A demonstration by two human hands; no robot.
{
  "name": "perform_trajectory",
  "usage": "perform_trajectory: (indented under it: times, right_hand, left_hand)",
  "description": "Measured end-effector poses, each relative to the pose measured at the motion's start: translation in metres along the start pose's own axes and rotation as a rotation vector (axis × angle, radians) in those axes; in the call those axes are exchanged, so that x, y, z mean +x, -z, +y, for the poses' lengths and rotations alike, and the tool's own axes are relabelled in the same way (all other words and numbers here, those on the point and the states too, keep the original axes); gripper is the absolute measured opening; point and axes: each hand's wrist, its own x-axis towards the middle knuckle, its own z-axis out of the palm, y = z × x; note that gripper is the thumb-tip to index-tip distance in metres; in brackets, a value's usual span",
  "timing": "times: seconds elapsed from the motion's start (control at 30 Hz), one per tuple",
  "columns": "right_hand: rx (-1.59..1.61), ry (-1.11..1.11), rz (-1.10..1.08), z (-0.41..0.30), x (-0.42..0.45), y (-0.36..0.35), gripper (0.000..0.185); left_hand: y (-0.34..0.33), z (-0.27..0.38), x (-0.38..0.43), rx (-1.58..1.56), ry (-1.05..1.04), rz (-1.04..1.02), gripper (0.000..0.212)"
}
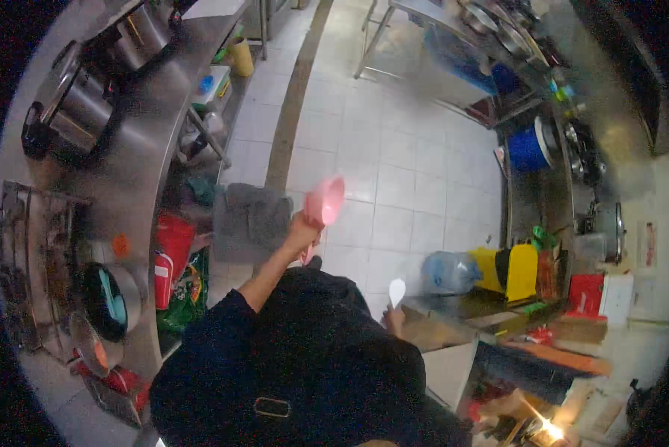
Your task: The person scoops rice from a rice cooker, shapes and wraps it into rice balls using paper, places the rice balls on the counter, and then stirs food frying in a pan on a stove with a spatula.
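Observation:
My left hand (pixel 305 230) is closed around a pink plastic cup or scoop (pixel 326 202), held out over the white tiled floor; motion blurs it and its contents cannot be seen. Near the dark worktop at the lower right, my right hand (pixel 394 319) grips a white spoon-like utensil (pixel 397 291), its rounded end pointing away from me. The two hands are well apart.
Along the left runs a steel counter (pixel 150 106) with a large steel pot (pixel 83 112) and a smaller pot (pixel 130 302). A grey cloth-like item (pixel 253 218) lies beside it. At right are a large clear water bottle (pixel 449 272) and a yellow object (pixel 521 272).

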Motion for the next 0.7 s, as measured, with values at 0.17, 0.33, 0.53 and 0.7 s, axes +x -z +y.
perform_trajectory:
  times: [0.17,0.33,0.53,0.7]
  right_hand:
    - [-0.057,-0.118,-0.077,0.059,0.105,0.035,0.021]
    - [-0.023,-0.244,-0.211,-0.021,0.192,-0.013,0.018]
    - [0.051,-0.231,-0.499,-0.148,0.342,-0.049,0.015]
    - [-0.525,-0.009,-0.467,-0.405,0.367,-0.204,0.01]
  left_hand:
    - [-0.01,0.048,0.055,-0.265,-0.054,0.136,0.003]
    - [0.021,0.027,0.119,-0.383,0.152,0.302,0.008]
    - [0.051,0.062,0.149,-0.429,0.252,0.472,0.009]
    - [0.055,0.103,0.151,-0.866,0.055,0.733,0.013]
